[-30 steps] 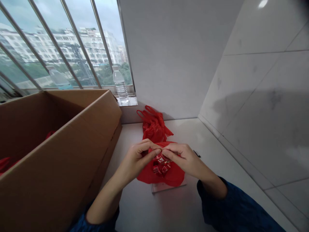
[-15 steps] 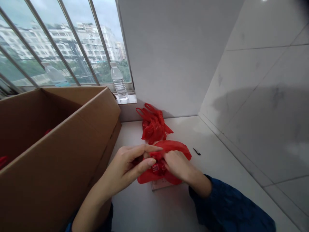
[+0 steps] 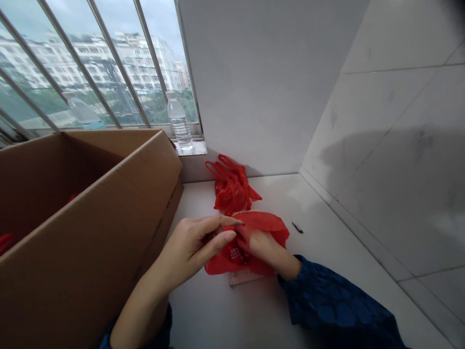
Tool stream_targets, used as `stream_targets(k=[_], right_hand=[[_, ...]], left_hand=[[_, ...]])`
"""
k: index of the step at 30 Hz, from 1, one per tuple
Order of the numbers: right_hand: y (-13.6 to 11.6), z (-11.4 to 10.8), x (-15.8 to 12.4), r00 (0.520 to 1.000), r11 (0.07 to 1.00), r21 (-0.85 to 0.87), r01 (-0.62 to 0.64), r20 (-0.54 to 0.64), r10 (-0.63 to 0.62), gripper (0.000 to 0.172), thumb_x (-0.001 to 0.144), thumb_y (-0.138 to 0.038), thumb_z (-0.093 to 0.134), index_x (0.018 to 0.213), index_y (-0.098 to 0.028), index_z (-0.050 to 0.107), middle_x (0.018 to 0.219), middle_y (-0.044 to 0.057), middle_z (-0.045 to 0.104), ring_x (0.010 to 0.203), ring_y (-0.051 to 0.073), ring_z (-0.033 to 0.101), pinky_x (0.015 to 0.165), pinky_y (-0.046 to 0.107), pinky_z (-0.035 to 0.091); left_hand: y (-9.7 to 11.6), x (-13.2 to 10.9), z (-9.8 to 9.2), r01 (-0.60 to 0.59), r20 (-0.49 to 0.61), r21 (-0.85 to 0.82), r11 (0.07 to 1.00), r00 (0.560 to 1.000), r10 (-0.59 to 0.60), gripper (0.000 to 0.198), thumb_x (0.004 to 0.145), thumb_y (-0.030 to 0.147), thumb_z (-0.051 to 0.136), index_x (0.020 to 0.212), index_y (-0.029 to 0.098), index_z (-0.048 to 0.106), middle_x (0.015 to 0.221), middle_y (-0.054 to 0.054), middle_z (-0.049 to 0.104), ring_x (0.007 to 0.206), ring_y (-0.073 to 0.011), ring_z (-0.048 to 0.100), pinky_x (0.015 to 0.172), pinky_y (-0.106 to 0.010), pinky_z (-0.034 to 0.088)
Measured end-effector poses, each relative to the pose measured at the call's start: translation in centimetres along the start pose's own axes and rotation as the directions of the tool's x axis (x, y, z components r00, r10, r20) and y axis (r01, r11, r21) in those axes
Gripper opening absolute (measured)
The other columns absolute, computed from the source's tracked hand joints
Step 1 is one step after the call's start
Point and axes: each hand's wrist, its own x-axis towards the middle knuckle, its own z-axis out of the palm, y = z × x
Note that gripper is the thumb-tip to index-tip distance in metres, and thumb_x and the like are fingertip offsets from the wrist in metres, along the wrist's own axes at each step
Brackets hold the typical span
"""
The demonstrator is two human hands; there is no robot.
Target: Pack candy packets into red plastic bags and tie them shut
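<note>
Head view: red bags (image 3: pixel 5 244) inside cardboard box (image 3: pixel 83 232)

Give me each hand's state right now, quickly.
Left hand: partly closed, pinching the red plastic bag.
Right hand: on the same bag, fingers hidden in its folds; cannot tell whether it grips.

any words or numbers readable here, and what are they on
White print on the red plastic bag: too small and blurred to read.
Pale flat packet under the bag: no legible text.
Plastic water bottle on the window ledge: no readable text.
Cardboard box: no readable text on the sides in view.
</note>
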Motion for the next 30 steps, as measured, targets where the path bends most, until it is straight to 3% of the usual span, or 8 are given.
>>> stream_targets(k=[6, 11, 18, 23, 26, 30], right_hand=[[-1.0, -5.3, -2.3, 0.999, 0.999, 0.031, -0.013, 0.045, 0.011, 0.008, 0.086, -0.020, 0.063, 0.093, -0.018, 0.061, 0.090, 0.005, 0.071, 0.081, 0.022, 0.067, 0.069, 0.031, 0.047], [-2.7, -8.5, -4.2, 0.988, 0.940, 0.333, 0.070, -0.156, -0.019, 0.019, 0.087, -0.019, 0.065, 0.104, -0.024, 0.061, 0.101, 0.001, 0.069, 0.087, 0.016, 0.067, 0.080, 0.029, 0.051], [-2.9, -8.2, -3.7, 0.956, 0.925, 0.349, 0.149, -0.291, -0.044, 0.022, 0.086, -0.015, 0.065, 0.106, -0.024, 0.064, 0.102, 0.002, 0.066, 0.088, 0.016, 0.065, 0.081, 0.030, 0.052], [-2.6, -8.4, -3.7, 0.982, 0.821, 0.568, 0.054, -0.179, 0.059, 0.039, 0.085, -0.032, 0.073, 0.121, -0.026, 0.059, 0.108, 0.002, 0.068, 0.081, 0.014, 0.064, 0.075, 0.028, 0.053], [-2.3, -8.2, -3.5, 0.988, 0.727, 0.687, 0.002, -0.113, 0.104, 0.030, 0.090, -0.044, 0.066, 0.111, -0.023, 0.063, 0.092, 0.000, 0.068, 0.073, 0.013, 0.063, 0.066, 0.026, 0.052], [-1.9, -7.4, -3.0, 0.977, 0.635, 0.771, 0.047, -0.168, 0.132, 0.027, 0.097, -0.045, 0.056, 0.090, -0.019, 0.063, 0.076, -0.001, 0.063, 0.070, 0.014, 0.065, 0.067, 0.027, 0.052]], left_hand=[[-0.4, 0.1, 0.2, 0.037, -0.040, 0.098, 0.994, 0.999, -0.033, 0.024, 0.096, 0.037, 0.057, 0.107, 0.024, 0.074, 0.078, 0.001, 0.073, 0.060, -0.0106, 0.062, 0.057, -0.018, 0.041], [-0.7, 0.6, 1.0, 0.117, -0.010, 0.183, 0.976, 0.993, -0.117, 0.030, 0.096, 0.043, 0.054, 0.090, 0.021, 0.072, 0.073, 0.000, 0.069, 0.059, -0.0114, 0.057, 0.055, -0.020, 0.037], [-1.6, 1.4, 2.5, 0.114, 0.082, -0.032, 0.993, 0.990, -0.111, 0.037, 0.097, 0.042, 0.050, 0.071, 0.016, 0.055, 0.064, 0.003, 0.048, 0.058, -0.0103, 0.041, 0.052, -0.021, 0.030], [-2.4, 1.6, 2.7, 0.093, 0.068, -0.183, 0.979, 0.994, -0.081, 0.038, 0.098, 0.039, 0.047, 0.067, 0.018, 0.043, 0.064, 0.005, 0.037, 0.059, -0.0098, 0.034, 0.053, -0.022, 0.027], [-2.4, 1.6, 2.7, 0.077, 0.047, -0.187, 0.979, 0.996, -0.070, 0.039, 0.098, 0.038, 0.048, 0.066, 0.018, 0.039, 0.063, 0.005, 0.035, 0.058, -0.0098, 0.032, 0.053, -0.022, 0.026], [-2.4, 1.6, 2.7, 0.067, 0.037, -0.165, 0.984, 0.997, -0.061, 0.040, 0.099, 0.038, 0.047, 0.066, 0.018, 0.039, 0.064, 0.005, 0.036, 0.060, -0.0098, 0.033, 0.055, -0.023, 0.026]])
